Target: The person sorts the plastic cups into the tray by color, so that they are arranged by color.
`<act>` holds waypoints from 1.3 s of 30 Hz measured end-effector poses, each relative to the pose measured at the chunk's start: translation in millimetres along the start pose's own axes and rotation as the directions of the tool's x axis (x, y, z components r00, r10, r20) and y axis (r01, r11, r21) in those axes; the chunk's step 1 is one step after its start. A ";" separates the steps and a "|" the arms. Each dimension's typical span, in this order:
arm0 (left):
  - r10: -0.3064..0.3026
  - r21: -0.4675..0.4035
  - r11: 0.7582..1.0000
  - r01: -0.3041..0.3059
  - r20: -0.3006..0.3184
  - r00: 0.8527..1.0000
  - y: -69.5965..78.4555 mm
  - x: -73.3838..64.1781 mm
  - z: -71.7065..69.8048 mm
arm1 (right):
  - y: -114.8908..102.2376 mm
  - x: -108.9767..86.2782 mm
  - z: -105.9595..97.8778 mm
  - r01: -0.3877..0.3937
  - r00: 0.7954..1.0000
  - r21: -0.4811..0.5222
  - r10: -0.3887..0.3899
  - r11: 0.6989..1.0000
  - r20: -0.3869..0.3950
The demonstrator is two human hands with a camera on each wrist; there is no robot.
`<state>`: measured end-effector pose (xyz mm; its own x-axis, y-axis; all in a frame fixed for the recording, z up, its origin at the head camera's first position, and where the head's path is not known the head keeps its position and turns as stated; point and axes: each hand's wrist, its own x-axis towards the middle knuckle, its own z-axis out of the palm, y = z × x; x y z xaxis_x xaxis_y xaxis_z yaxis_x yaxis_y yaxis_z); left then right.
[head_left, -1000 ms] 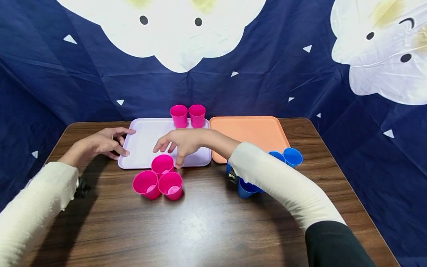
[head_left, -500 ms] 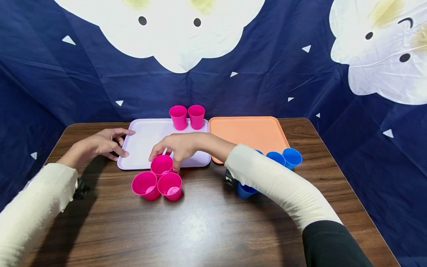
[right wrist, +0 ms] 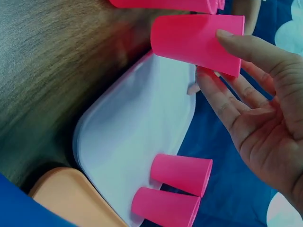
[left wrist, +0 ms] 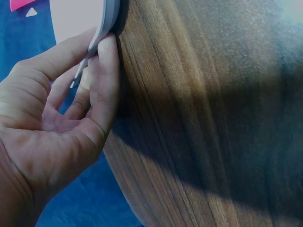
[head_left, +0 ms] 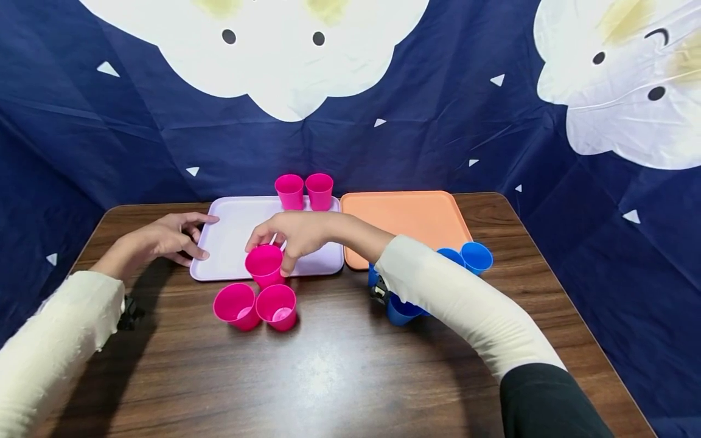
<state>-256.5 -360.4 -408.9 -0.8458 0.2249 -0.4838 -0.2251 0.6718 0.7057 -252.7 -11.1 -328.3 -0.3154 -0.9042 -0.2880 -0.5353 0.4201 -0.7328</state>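
Observation:
My right hand point(head_left: 296, 233) pinches a pink plastic cup point(head_left: 265, 267) between thumb and fingers. In the right wrist view, the thumb lies on the side of this cup point(right wrist: 196, 42) near its rim, with fingers on the opposite side. The cup is raised off the table, by the front edge of the lavender tray point(head_left: 229, 243). Two more pink cups, a left one point(head_left: 237, 306) and a right one point(head_left: 277, 306), stand just in front. My left hand point(head_left: 170, 237) holds the tray's left edge; the left wrist view shows its fingers around the rim point(left wrist: 108, 21).
Two pink cups, a left one point(head_left: 289, 193) and a right one point(head_left: 319, 192), stand upright at the lavender tray's back right. An orange tray point(head_left: 408, 219) adjoins it. Several blue cups point(head_left: 402, 310) stand on the wooden table point(head_left: 339, 389), partly hidden by my right sleeve point(head_left: 465, 304).
My right hand has come down over the rearmost of the three front pink cups, taken hold of it and lifted it slightly away from the other two. My left hand stays at the tray.

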 end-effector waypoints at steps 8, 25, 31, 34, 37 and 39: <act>0.011 0.001 1.000 -0.011 -0.006 1.000 -4.1 1.8 0.5 | 9.7 -4.3 -10.1 -0.124 0.975 -0.009 0.120 0.992 -0.187; 0.007 -0.008 1.000 -0.007 -0.002 1.000 -3.8 -0.1 1.4 | 34.1 4.2 -12.4 -0.407 0.763 -0.006 0.336 0.913 -0.552; 0.013 0.005 1.000 -0.013 -0.001 1.000 -3.7 0.7 1.1 | 36.4 8.7 -12.0 -0.469 0.699 0.037 0.397 0.882 -0.595; 0.011 0.004 1.000 -0.011 -0.001 1.000 -3.4 0.8 1.2 | 36.7 10.6 -12.4 -0.489 0.671 0.051 0.413 0.871 -0.616; 0.011 0.004 1.000 -0.011 0.000 1.000 -3.5 0.1 1.1 | 37.1 12.4 -12.5 -0.501 0.652 0.054 0.417 0.864 -0.633; 0.009 0.002 1.000 -0.009 -0.001 1.000 -3.3 -0.5 0.9 | 37.5 14.1 -12.9 -0.511 0.643 0.052 0.422 0.858 -0.639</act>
<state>-254.9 -362.0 -411.4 -0.8482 0.2305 -0.4770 -0.2162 0.6714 0.7089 -287.3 -7.1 -351.9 -0.9295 -0.3549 -0.1002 -0.2572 0.8186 -0.5135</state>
